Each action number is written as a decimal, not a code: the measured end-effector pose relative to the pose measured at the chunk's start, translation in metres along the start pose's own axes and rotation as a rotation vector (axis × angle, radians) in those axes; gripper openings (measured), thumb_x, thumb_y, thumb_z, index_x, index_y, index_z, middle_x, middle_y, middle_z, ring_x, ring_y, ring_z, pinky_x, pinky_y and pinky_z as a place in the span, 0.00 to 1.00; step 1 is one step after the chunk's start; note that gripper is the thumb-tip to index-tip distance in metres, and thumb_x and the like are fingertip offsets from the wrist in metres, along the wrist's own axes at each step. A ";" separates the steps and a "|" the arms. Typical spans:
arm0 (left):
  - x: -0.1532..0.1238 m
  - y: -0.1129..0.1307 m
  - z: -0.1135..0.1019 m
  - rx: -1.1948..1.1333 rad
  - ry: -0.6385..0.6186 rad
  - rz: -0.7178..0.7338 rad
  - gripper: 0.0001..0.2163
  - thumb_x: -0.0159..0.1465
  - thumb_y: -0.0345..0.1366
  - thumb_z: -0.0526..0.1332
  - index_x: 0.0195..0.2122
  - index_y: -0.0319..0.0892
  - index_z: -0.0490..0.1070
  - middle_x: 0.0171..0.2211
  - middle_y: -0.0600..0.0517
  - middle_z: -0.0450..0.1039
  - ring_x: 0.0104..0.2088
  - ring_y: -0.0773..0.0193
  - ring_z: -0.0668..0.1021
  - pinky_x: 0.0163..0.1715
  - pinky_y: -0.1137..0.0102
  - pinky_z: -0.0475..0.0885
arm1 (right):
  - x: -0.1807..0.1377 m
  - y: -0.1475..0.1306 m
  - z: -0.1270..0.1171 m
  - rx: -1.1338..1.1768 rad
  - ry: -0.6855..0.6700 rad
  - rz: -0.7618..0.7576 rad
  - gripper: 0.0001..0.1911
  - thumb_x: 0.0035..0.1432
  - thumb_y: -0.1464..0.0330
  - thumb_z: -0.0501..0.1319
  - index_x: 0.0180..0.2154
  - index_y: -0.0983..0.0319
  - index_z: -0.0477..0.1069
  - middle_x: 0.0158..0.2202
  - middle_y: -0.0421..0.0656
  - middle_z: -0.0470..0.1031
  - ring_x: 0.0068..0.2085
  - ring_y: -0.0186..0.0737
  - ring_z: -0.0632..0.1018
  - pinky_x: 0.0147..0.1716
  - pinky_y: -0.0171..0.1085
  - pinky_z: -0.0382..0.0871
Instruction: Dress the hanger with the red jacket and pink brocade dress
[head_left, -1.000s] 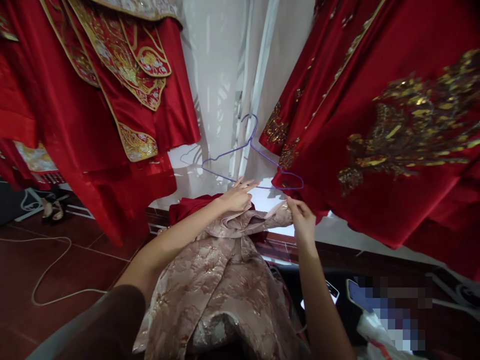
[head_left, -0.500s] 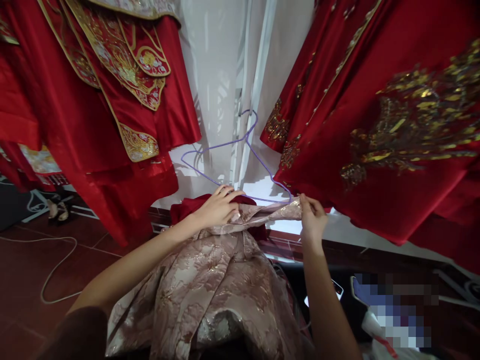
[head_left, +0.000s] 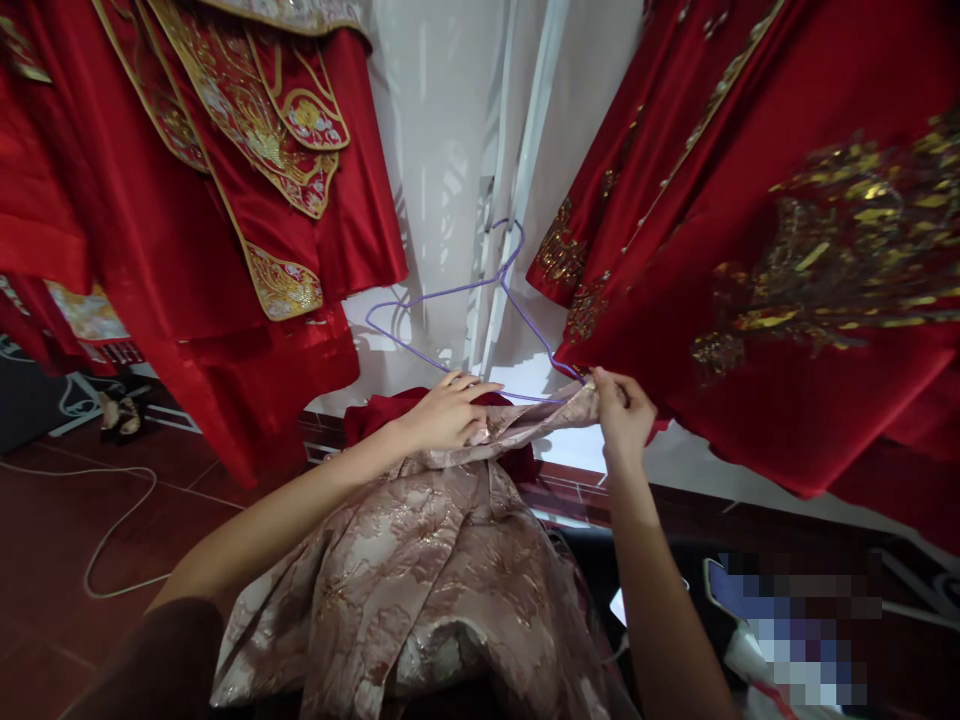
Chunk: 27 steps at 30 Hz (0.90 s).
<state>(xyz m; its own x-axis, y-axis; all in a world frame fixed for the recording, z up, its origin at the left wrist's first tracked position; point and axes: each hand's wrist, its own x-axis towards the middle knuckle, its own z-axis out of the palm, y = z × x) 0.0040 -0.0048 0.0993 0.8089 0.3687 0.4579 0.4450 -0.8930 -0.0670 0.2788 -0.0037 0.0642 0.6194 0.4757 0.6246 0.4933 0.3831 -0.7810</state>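
A pinkish-brown brocade garment [head_left: 420, 545] with a shiny raised pattern hangs in front of me, its folded top band drawn out between my hands. My left hand [head_left: 448, 412] grips the band near its middle, with some fingers lying over the hanger's lower bar. At the band's right end, my right hand [head_left: 628, 412] pinches the edge between thumb and fingers. The purple wire hanger [head_left: 435, 294] is tilted behind the band. Fabric covers its lower right corner, and my left hand hides part of its bar.
Red embroidered gowns [head_left: 315, 220] hang at left, and a red gown with gold sequins [head_left: 825, 390] hangs at right. White rack poles [head_left: 529, 140] stand between them. A white cable [head_left: 124, 590] and dark shoes [head_left: 120, 415] lie on the tiled floor. A phone [head_left: 720, 585] is at lower right.
My right hand has lifted the band's end slightly, and the fabric now covers the hanger's right corner, which showed before. My left hand keeps its hold. The view has shifted slightly.
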 end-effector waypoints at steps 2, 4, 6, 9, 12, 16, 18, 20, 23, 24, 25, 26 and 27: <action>0.003 0.002 -0.001 -0.082 0.000 -0.008 0.09 0.61 0.35 0.56 0.31 0.46 0.76 0.57 0.53 0.63 0.54 0.55 0.65 0.54 0.53 0.58 | 0.010 -0.008 0.009 -0.026 -0.067 -0.043 0.19 0.51 0.54 0.60 0.33 0.63 0.76 0.32 0.44 0.77 0.36 0.42 0.75 0.39 0.39 0.67; 0.006 0.006 0.001 -0.147 0.004 -0.017 0.08 0.61 0.36 0.57 0.32 0.47 0.76 0.57 0.53 0.62 0.55 0.55 0.64 0.55 0.53 0.57 | 0.016 -0.016 0.020 -0.050 -0.118 -0.083 0.19 0.50 0.54 0.60 0.33 0.63 0.76 0.32 0.44 0.77 0.35 0.42 0.75 0.37 0.38 0.66; 0.008 0.010 0.006 -0.187 0.016 -0.031 0.07 0.60 0.37 0.58 0.32 0.48 0.76 0.57 0.52 0.62 0.56 0.54 0.63 0.55 0.53 0.56 | 0.019 -0.023 0.030 -0.080 -0.140 -0.107 0.19 0.51 0.53 0.60 0.33 0.62 0.76 0.31 0.44 0.77 0.34 0.41 0.75 0.36 0.37 0.65; 0.010 0.013 0.013 -0.210 0.051 -0.060 0.07 0.60 0.39 0.58 0.32 0.48 0.76 0.56 0.52 0.62 0.56 0.54 0.62 0.56 0.52 0.55 | 0.014 -0.031 0.042 -0.148 -0.153 -0.089 0.21 0.53 0.51 0.57 0.33 0.62 0.76 0.29 0.43 0.76 0.32 0.40 0.74 0.34 0.35 0.63; 0.011 0.011 0.016 -0.225 0.087 -0.073 0.07 0.61 0.38 0.58 0.33 0.48 0.76 0.55 0.51 0.63 0.55 0.55 0.63 0.56 0.52 0.55 | 0.011 -0.035 0.046 -0.198 -0.176 -0.075 0.22 0.54 0.50 0.54 0.32 0.62 0.74 0.26 0.42 0.75 0.30 0.39 0.73 0.31 0.34 0.61; 0.011 -0.006 0.014 -0.302 0.158 -0.096 0.09 0.62 0.36 0.55 0.32 0.45 0.75 0.55 0.51 0.63 0.53 0.58 0.67 0.55 0.58 0.59 | 0.019 -0.037 0.040 -0.206 -0.177 -0.095 0.23 0.53 0.48 0.55 0.31 0.61 0.74 0.26 0.41 0.75 0.30 0.39 0.73 0.31 0.34 0.61; 0.007 -0.025 0.014 -0.366 0.186 -0.185 0.10 0.63 0.36 0.54 0.34 0.43 0.74 0.52 0.49 0.67 0.49 0.60 0.71 0.52 0.61 0.63 | 0.028 -0.037 0.036 -0.220 -0.158 -0.118 0.23 0.52 0.48 0.56 0.30 0.61 0.74 0.26 0.41 0.75 0.29 0.39 0.73 0.32 0.34 0.61; -0.001 -0.052 0.014 -0.440 0.184 -0.339 0.10 0.62 0.35 0.53 0.35 0.41 0.74 0.42 0.49 0.74 0.41 0.62 0.75 0.45 0.65 0.68 | 0.036 -0.038 0.032 -0.228 -0.155 -0.141 0.23 0.51 0.48 0.57 0.29 0.61 0.74 0.25 0.41 0.74 0.28 0.38 0.72 0.32 0.35 0.61; -0.017 -0.098 0.013 -0.525 0.302 -0.677 0.10 0.59 0.32 0.54 0.35 0.38 0.74 0.36 0.49 0.77 0.36 0.63 0.76 0.39 0.70 0.70 | 0.046 -0.039 0.029 -0.219 -0.178 -0.138 0.23 0.50 0.47 0.58 0.27 0.61 0.74 0.23 0.40 0.73 0.26 0.36 0.71 0.30 0.35 0.61; -0.023 -0.113 0.012 -0.530 0.363 -0.770 0.10 0.58 0.32 0.54 0.35 0.37 0.74 0.36 0.49 0.77 0.37 0.62 0.77 0.39 0.71 0.70 | 0.048 -0.038 0.029 -0.214 -0.187 -0.133 0.23 0.50 0.47 0.58 0.26 0.61 0.74 0.23 0.40 0.72 0.26 0.36 0.71 0.29 0.35 0.61; -0.029 -0.126 0.011 -0.522 0.405 -0.848 0.10 0.57 0.33 0.55 0.34 0.37 0.74 0.35 0.49 0.77 0.37 0.62 0.77 0.38 0.71 0.70 | 0.050 -0.038 0.028 -0.212 -0.195 -0.129 0.23 0.49 0.47 0.58 0.26 0.61 0.74 0.22 0.40 0.72 0.25 0.36 0.71 0.28 0.34 0.60; -0.034 -0.137 0.010 -0.513 0.451 -0.920 0.10 0.57 0.33 0.55 0.33 0.37 0.75 0.34 0.48 0.77 0.36 0.61 0.77 0.38 0.72 0.70 | 0.051 -0.038 0.028 -0.213 -0.205 -0.127 0.23 0.49 0.47 0.58 0.25 0.61 0.74 0.22 0.40 0.72 0.25 0.36 0.71 0.28 0.34 0.60; -0.039 -0.146 0.010 -0.512 0.488 -0.972 0.10 0.56 0.33 0.56 0.33 0.37 0.75 0.34 0.48 0.78 0.36 0.61 0.77 0.38 0.72 0.69 | 0.052 -0.037 0.028 -0.215 -0.213 -0.127 0.23 0.49 0.47 0.59 0.25 0.61 0.74 0.22 0.39 0.72 0.26 0.36 0.71 0.28 0.35 0.60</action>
<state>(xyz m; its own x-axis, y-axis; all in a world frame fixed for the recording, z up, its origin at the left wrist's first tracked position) -0.0891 0.1139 0.0825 -0.0605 0.9072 0.4164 0.4947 -0.3350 0.8019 0.2762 0.0289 0.1258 0.4138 0.5983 0.6861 0.6904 0.2850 -0.6649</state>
